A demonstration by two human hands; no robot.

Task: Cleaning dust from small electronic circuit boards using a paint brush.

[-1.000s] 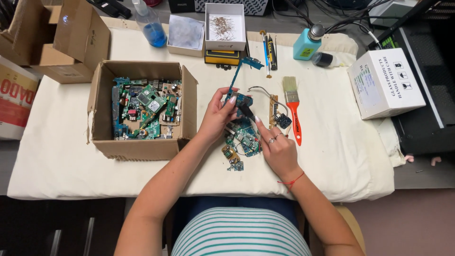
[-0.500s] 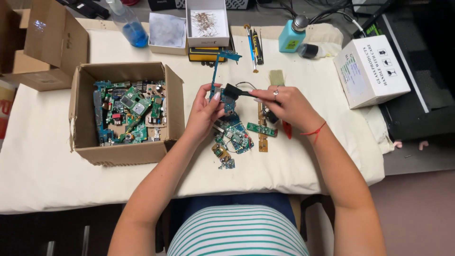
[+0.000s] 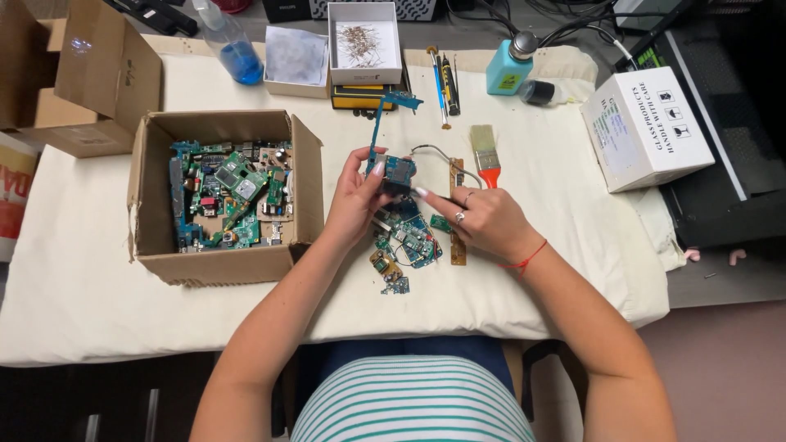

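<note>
My left hand [image 3: 359, 195] holds a small blue circuit board [image 3: 399, 170] up over the cloth-covered table. A thin blue flex strip [image 3: 377, 124] runs from the board toward the back. My right hand [image 3: 481, 218] reaches in from the right. Its fingertips pinch a small black brush [image 3: 401, 188] against the board's lower edge; most of the brush is hidden. Right under both hands lies a pile of small boards [image 3: 411, 236].
An open cardboard box [image 3: 147, 205] full of circuit boards stands left of my hands. A red-handled paintbrush [image 3: 485, 151] lies behind my right hand. At the back are a spray bottle [image 3: 231, 42], a white parts box [image 3: 365, 75], screwdrivers [image 3: 442, 78] and a teal bottle [image 3: 506, 69]. A white carton [image 3: 647, 131] sits right.
My right hand has dropped from above the red-handled paintbrush down toward me, sweeping the black brush along the board. The left hand keeps the board in place.
</note>
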